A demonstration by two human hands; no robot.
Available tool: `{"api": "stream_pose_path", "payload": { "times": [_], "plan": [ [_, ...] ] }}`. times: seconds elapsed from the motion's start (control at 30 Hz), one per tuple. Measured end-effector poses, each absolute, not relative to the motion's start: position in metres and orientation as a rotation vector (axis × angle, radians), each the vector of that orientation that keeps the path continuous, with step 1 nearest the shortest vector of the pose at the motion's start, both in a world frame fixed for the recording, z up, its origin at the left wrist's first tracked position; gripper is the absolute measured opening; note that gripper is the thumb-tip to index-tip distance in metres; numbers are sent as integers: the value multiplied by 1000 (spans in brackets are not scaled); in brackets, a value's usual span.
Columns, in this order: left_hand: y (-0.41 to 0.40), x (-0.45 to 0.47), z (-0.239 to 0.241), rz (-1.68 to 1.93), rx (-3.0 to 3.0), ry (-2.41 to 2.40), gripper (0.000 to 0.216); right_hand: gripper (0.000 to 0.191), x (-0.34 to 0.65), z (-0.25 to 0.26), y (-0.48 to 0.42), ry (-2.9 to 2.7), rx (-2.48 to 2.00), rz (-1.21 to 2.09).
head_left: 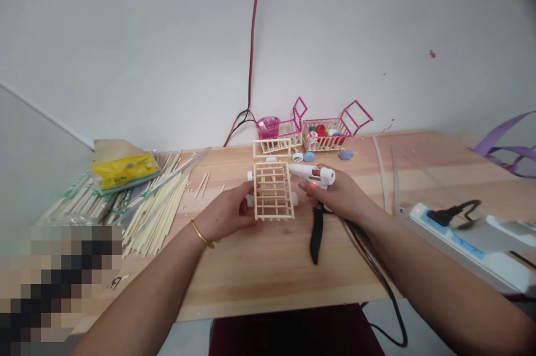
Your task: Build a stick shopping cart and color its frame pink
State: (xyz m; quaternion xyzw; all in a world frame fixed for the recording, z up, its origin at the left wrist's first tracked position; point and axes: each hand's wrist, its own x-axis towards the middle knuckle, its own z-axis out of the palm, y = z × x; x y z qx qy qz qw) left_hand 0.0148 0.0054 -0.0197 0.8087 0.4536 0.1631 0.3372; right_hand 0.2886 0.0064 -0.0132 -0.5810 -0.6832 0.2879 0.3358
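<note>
My left hand point(234, 206) grips the left side of a small cart made of wooden sticks point(273, 189), which has white caps like wheels at its sides and a stick handle frame at the far end. In my right hand point(337, 193) is a white glue gun point(314, 174) with a small red light lit. Its nozzle points left, close to the cart's upper right edge; whether it touches cannot be made out. Below the glue gun lies a dark-handled cutter point(317, 233), partly hidden by my right hand.
Two carts with pink handles, one pink-trimmed point(285, 128) and one filled with caps point(327, 134), stand by the wall. Bundled sticks point(157, 216) and a yellow tissue pack point(123, 166) lie left. A power strip point(469, 250) sits right; a black cord point(377, 269) hangs over the front edge.
</note>
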Motion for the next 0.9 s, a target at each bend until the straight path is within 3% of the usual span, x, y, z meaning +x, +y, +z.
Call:
{"api": "stream_pose_path", "payload": {
  "times": [0.9],
  "plan": [
    [6, 11, -9, 467, 1948, 1155, 64, 25, 306, 7, 4, -1921, -1476, 999]
  ]
}}
